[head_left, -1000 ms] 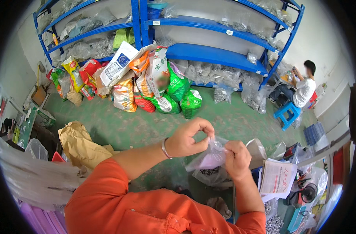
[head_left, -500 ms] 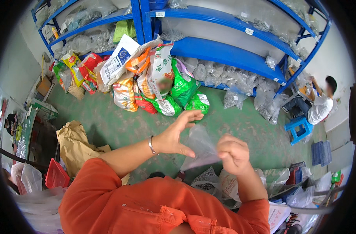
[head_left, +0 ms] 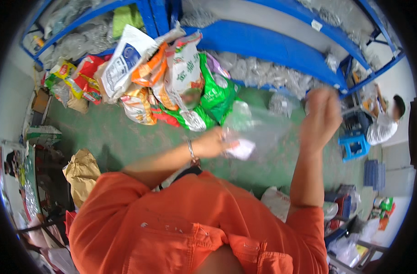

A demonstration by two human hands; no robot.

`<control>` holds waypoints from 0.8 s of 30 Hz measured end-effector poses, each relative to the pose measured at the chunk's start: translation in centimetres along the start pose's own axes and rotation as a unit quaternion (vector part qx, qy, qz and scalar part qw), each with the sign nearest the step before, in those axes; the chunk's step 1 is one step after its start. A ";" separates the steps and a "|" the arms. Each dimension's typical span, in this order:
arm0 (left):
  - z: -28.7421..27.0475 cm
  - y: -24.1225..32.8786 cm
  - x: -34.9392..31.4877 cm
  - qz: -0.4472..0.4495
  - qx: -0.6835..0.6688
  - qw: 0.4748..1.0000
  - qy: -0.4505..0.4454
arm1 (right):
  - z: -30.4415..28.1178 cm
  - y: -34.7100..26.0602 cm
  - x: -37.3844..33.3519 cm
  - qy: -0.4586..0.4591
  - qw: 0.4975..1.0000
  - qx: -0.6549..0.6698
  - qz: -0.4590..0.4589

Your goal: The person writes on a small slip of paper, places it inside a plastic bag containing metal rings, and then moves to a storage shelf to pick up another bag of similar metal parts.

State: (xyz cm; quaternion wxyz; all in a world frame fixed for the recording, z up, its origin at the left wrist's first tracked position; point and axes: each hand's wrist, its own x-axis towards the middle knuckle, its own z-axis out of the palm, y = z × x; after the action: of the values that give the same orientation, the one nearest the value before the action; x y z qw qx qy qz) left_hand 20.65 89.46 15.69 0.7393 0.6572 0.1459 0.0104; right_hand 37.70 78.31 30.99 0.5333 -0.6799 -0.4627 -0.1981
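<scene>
Clear plastic bag (head_left: 258,125) stretched between both hands.
Left hand (head_left: 215,142) pinches its lower corner; right hand (head_left: 322,116), blurred at 2 o'clock, grips its top edge.

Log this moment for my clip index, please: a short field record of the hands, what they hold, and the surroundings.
left hand: grips the lower end of a clear plastic bag
right hand: raised, blurred, at the bag's upper end
bag contents: something white and pink at the bottom, kind unclear
floor: green, with a pile of colourful sacks
background: blue shelving; a seated person by a blue stool
</scene>
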 end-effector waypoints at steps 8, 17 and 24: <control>-8.7 1.4 8.3 -0.023 -0.162 0.982 0.095 | 8.4 11.1 -0.5 -0.199 0.911 0.253 0.256; -15.6 -3.0 16.0 0.053 0.031 0.966 0.251 | 19.3 22.0 5.1 -0.504 0.816 0.154 0.236; -18.2 -15.0 10.5 -0.202 -0.160 0.807 0.531 | 31.8 37.2 11.6 -0.511 0.843 0.050 0.159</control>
State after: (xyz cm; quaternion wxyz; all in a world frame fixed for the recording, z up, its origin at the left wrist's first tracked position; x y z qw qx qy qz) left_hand 23.83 107.24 -2.76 0.6265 0.3767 0.6420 0.2313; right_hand 67.52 111.94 8.43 0.2786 -0.7219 -0.5641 0.2882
